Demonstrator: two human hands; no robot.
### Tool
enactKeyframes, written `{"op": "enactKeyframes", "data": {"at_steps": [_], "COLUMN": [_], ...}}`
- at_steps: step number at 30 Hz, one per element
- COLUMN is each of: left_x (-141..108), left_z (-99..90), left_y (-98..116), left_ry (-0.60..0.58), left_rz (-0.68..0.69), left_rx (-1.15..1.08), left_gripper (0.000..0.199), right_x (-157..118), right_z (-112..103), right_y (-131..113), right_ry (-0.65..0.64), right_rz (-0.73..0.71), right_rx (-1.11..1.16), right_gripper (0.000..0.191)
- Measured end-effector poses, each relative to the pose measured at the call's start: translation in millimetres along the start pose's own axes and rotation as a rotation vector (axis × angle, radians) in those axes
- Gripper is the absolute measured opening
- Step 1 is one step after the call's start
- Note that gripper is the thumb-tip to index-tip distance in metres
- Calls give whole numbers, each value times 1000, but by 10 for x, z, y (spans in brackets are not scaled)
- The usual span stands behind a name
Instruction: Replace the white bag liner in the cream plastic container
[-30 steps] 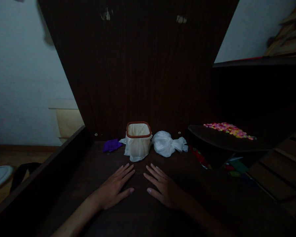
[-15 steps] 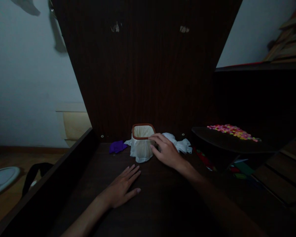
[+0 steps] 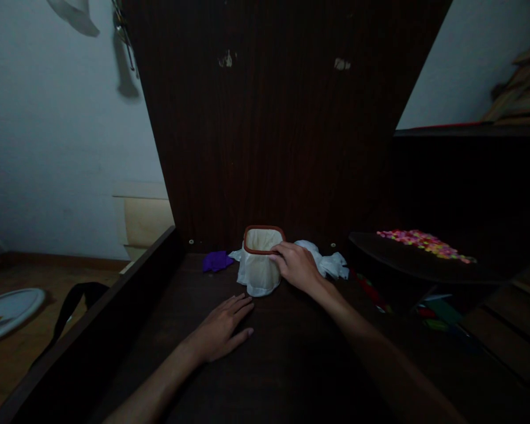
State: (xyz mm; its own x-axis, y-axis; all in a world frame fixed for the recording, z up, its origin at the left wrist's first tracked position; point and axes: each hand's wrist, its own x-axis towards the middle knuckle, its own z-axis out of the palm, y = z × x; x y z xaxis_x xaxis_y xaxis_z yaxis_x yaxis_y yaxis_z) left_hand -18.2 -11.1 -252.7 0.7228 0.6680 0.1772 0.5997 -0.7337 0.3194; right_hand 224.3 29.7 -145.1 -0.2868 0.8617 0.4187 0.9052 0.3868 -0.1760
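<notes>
A small waste bin (image 3: 257, 274) with a brown rim and a whitish plastic bag lining it stands at the back of the dark wooden surface. My right hand (image 3: 297, 265) has its fingers at the rim's front right corner, bent around it, with the thumb lower against the bag. Palm down, my left hand (image 3: 223, 331) lies on the surface in front of the bin, fingers stretched and thumb apart, holding nothing. Left of the bin is a crumpled purple cloth or bag (image 3: 217, 261). A crumpled white plastic bag (image 3: 333, 265) sits behind and right of my right hand.
A tall dark panel (image 3: 274, 141) rises behind the bin. At the left runs a raised wooden edge (image 3: 128, 288). On the right, a dark shelf (image 3: 366, 241) carries a heap of pink and yellow bits (image 3: 424, 242). A white oval object (image 3: 13, 309) lies on the floor.
The view has shifted slightly. My right hand's fingers have closed in on the bin's rim, the thumb coming nearer the bag. My left hand stays flat in about the same place.
</notes>
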Motion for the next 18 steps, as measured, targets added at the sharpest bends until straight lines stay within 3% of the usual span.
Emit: {"op": "enactKeyframes", "data": {"at_steps": [6, 9, 13, 15, 18], "left_x": [32, 33, 37, 43, 40], "left_z": [-50, -60, 17, 71, 119], "left_y": [13, 45, 84, 97, 102], "left_ry": [391, 561, 582, 550, 499], "left_rz": [-119, -193, -195, -180, -172], "left_rx": [-110, -225, -425, -508, -554], "left_gripper": [40, 53, 111, 120, 117], "right_x": [-284, -459, -644, -700, -740], "right_z": [-175, -250, -303, -316, -343], "right_y": [-88, -162, -295, -361, -440], "right_ry": [22, 22, -13, -48, -90], "right_rz": [-87, -161, -248, -277, -278], "right_rx": [85, 173, 282, 301, 305], "right_gripper": [12, 12, 11, 9, 7]}}
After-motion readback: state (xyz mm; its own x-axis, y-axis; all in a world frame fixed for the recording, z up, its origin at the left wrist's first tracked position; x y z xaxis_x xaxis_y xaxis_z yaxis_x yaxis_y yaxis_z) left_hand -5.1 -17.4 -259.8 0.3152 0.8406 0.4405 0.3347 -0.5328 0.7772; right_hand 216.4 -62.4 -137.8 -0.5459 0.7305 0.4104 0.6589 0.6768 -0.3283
